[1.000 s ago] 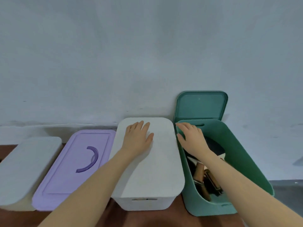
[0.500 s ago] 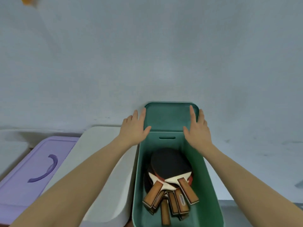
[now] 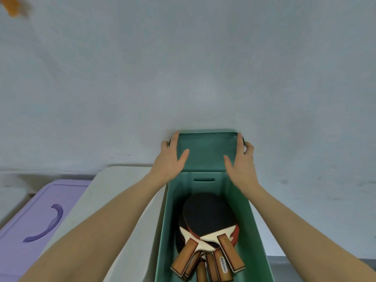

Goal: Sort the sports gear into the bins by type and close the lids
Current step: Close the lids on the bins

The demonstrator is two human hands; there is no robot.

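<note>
Left hand (image 3: 169,159) and right hand (image 3: 241,161) grip opposite side edges of the upright green plastic lid (image 3: 205,151). Open green plastic bin (image 3: 254,231) lies directly below, toward the person. Both hands equally near.

Green bin (image 3: 258,231): mouth open from above; paddles (image 3: 207,226) stacked on the floor, room over them. Lid (image 3: 205,151) upright against wall (image 3: 183,78) behind, left hand (image 3: 169,157) and right hand (image 3: 241,161) on its edges. White bin (image 3: 114,200), lidded, close at left; purple bin (image 3: 38,216) beyond.
</note>
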